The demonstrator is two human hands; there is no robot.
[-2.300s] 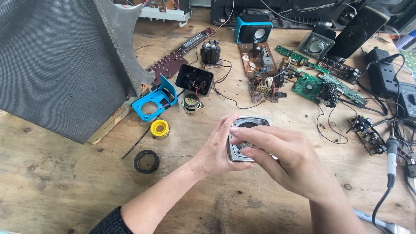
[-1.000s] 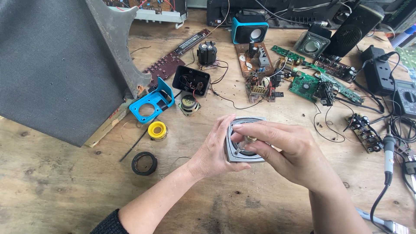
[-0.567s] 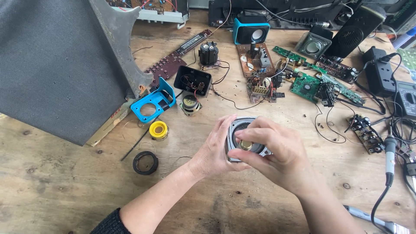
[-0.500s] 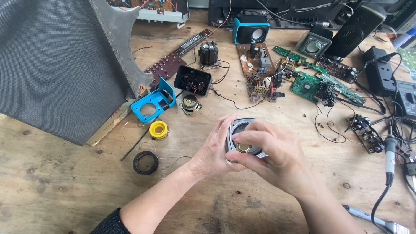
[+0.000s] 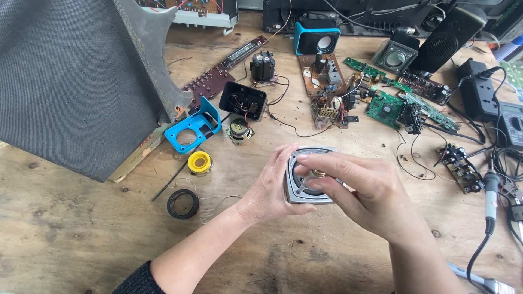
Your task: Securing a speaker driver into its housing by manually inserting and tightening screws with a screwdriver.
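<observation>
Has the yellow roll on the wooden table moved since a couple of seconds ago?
No. The yellow roll keeps its place between the blue bracket and the black ring; only the camera view shifts slightly.

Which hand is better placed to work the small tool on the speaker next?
Right. The right hand already pinches the small tool over the speaker; the left hand grips its edge, steadying it.

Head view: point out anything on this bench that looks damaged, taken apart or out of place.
Much lies taken apart. A blue speaker front lies off its black shell, whose wires are exposed, with a loose small driver beside it. Bare circuit boards lie scattered. The hands hold a bare square speaker driver.
</observation>
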